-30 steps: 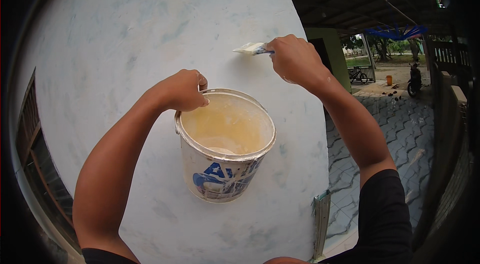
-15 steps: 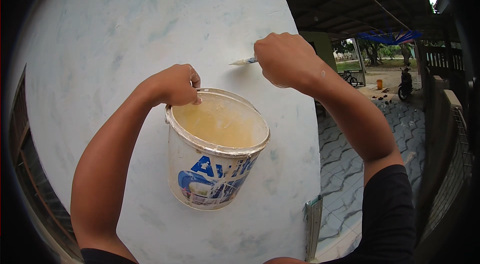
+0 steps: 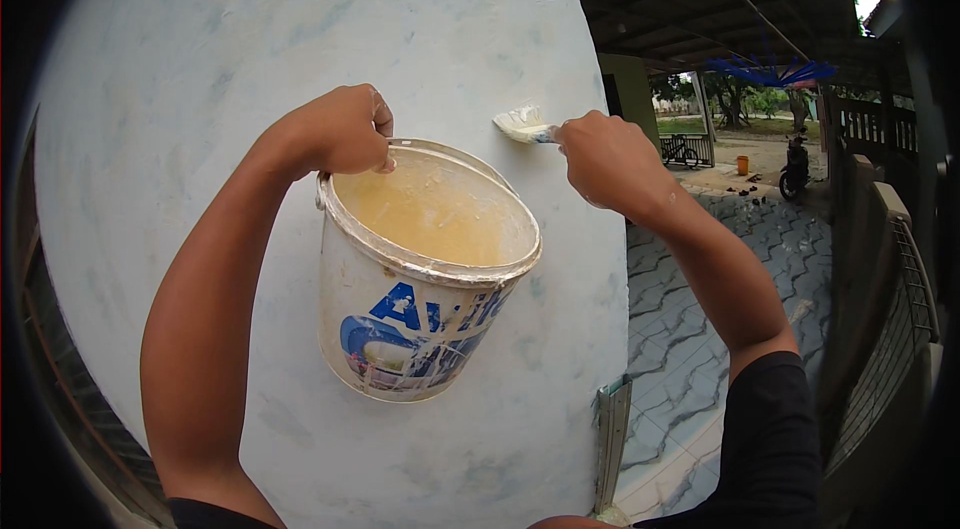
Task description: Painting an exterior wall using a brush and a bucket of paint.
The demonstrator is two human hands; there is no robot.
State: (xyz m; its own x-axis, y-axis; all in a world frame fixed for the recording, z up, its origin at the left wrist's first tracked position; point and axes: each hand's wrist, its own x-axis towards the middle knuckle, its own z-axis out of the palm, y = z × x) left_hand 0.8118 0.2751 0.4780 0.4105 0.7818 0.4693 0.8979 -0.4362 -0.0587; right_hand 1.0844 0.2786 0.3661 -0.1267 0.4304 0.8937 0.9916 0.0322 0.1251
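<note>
Beneath the gripping left fingers [image 3: 383, 121] hangs a bucket [image 3: 430, 314]; right fingers [image 3: 574, 136] hold a paintbrush [image 3: 524, 126].

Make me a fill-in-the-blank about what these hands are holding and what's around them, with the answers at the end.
The left hand grips a bucket whose large lettering is ____.
The right hand holds the brush by its ____.
The sleeve on the right arm is ____.
In the picture, the motorbike stands to the ____ of the orange container.
Missing words: blue; handle; black; right.
</note>
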